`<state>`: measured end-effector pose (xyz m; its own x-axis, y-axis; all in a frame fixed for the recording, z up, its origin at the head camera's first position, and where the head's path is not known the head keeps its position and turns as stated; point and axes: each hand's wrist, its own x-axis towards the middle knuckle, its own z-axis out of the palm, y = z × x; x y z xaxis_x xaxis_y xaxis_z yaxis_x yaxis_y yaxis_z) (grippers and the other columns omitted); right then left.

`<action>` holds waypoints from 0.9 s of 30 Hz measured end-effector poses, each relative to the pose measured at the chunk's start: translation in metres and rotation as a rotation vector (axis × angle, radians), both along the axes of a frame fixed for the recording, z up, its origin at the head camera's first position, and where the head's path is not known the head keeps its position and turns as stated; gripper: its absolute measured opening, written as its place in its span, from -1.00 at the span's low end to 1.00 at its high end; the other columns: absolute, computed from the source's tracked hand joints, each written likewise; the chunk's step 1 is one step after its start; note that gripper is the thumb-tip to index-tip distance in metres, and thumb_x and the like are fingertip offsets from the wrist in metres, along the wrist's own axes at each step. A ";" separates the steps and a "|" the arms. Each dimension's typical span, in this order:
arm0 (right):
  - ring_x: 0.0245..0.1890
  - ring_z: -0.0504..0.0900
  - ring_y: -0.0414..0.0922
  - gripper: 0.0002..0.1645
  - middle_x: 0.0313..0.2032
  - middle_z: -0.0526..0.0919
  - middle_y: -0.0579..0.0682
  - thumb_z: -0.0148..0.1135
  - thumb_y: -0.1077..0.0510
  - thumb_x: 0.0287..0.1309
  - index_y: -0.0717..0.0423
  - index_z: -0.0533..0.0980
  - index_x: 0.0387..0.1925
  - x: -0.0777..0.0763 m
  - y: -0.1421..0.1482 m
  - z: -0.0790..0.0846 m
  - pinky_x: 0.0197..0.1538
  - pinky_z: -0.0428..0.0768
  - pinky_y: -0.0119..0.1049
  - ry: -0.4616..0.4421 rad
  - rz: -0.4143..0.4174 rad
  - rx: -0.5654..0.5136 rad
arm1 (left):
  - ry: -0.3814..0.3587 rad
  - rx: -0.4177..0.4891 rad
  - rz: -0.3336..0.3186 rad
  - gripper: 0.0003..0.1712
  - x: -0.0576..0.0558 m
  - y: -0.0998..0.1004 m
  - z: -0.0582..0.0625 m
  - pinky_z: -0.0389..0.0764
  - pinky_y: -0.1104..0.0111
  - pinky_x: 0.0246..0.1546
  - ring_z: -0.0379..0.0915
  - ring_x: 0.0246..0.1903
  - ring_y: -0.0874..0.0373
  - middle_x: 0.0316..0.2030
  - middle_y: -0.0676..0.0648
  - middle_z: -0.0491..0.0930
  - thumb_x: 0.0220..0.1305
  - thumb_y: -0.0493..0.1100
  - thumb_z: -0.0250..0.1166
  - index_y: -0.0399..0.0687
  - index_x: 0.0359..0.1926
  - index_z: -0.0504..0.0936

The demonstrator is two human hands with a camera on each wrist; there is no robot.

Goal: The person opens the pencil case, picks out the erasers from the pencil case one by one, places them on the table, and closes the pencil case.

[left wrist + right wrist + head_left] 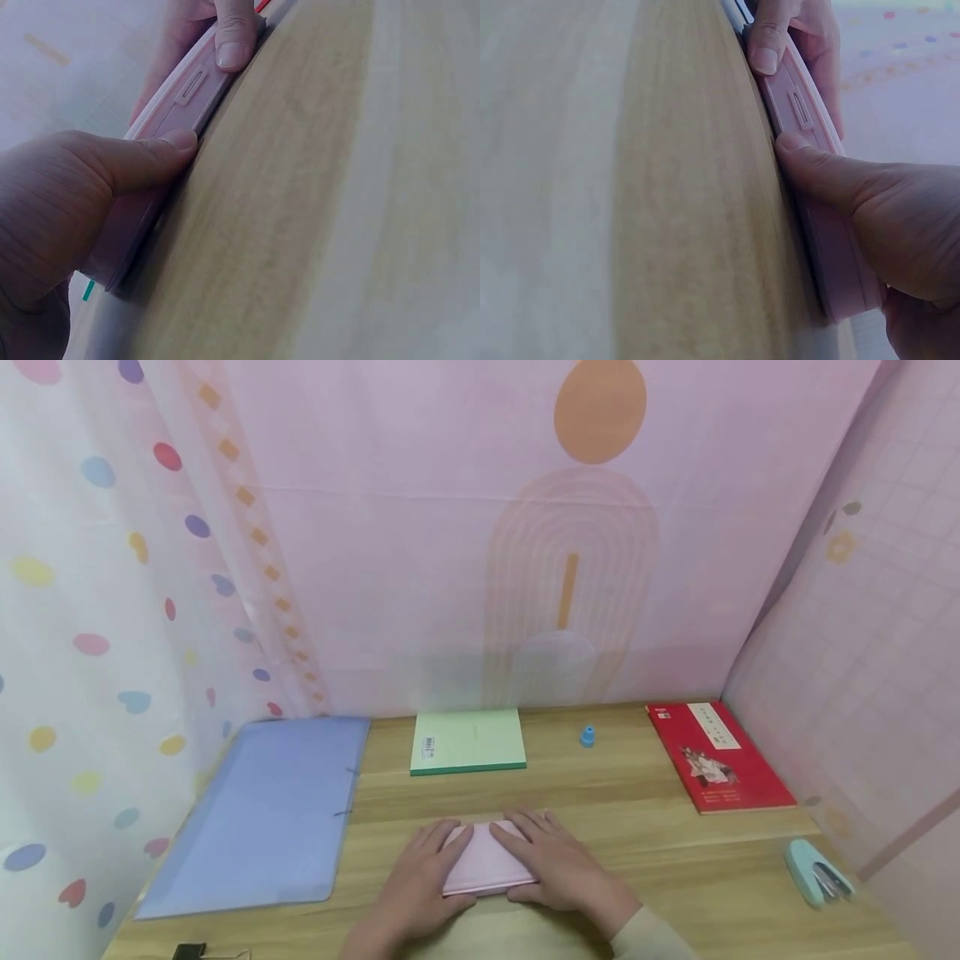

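Observation:
A flat pink case (486, 858) with a small raised latch on its front side lies on the wooden table at the front middle. My left hand (422, 885) grips its left side, thumb against the front wall and fingers over the lid. From the right, my right hand (561, 870) holds it the same way. Both wrist views show the thumbs on the front wall of the case (174, 121), one on each side of the latch (801, 109). The lid sits down on the case. Its contents are hidden.
A blue folder (255, 818) lies left, with a black binder clip (189, 952) at the near edge. Behind the case are a green notebook (468, 739) and a small blue object (587, 737). A red book (720, 760) and mint stapler (816, 872) are right. Curtains border the table.

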<state>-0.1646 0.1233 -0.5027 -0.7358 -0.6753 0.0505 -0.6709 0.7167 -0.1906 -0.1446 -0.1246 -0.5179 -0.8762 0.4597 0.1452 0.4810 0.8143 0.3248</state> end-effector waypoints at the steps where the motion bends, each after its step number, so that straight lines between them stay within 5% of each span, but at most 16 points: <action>1: 0.44 0.04 0.02 0.02 0.47 0.05 0.00 0.19 -0.37 0.11 -0.22 0.01 0.50 0.000 0.000 -0.001 0.42 0.03 0.08 0.009 0.007 -0.008 | -0.001 0.004 -0.003 0.01 0.000 0.000 0.000 0.10 0.02 0.36 0.07 0.35 0.00 0.38 -0.04 0.20 0.03 0.28 0.37 0.13 0.45 0.19; 12: 0.35 0.20 0.04 -0.01 0.43 0.15 0.01 0.20 -0.42 0.06 -0.24 0.12 0.46 0.003 0.005 -0.003 0.36 0.21 0.04 0.065 0.026 -0.068 | 0.114 -0.006 -0.054 -0.02 0.003 -0.002 -0.005 0.16 0.01 0.33 0.16 0.30 -0.02 0.32 -0.09 0.29 0.04 0.27 0.36 0.04 0.43 0.25; 27: 0.34 0.24 0.07 -0.06 0.41 0.22 0.01 0.15 -0.45 0.06 -0.24 0.21 0.43 -0.004 0.006 0.005 0.34 0.25 0.06 0.042 0.051 -0.072 | 0.117 0.026 -0.024 0.01 -0.001 -0.004 0.000 0.26 0.07 0.28 0.21 0.26 0.01 0.28 -0.04 0.33 -0.08 0.28 0.45 0.09 0.39 0.31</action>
<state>-0.1690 0.1298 -0.4973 -0.6970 -0.7051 0.1305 -0.7144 0.6670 -0.2113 -0.1459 -0.1282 -0.5174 -0.8411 0.4755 0.2578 0.5365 0.7940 0.2858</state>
